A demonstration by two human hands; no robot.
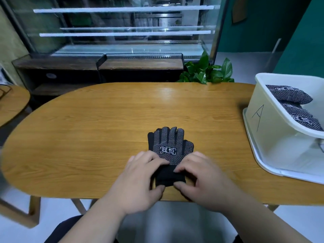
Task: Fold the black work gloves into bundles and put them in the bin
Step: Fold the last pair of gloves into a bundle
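Observation:
A pair of black work gloves (169, 146) with white dots and a white label lies stacked flat on the wooden table (105, 128), fingers pointing away from me. My left hand (142, 179) pinches the left side of the plain black cuff between thumb and fingers. My right hand (199, 179) pinches the cuff's right side the same way. The cuff end looks folded up towards the palm. At the right stands a white bin (259, 118) marked "A", with several black glove bundles (291, 97) inside.
The bin sits tilted on a white lid or tray (263, 165) at the table's right edge. A green potted plant (206, 71) stands behind the table. A glass display case and low shelves lie beyond. A second small table (12, 102) is at the left.

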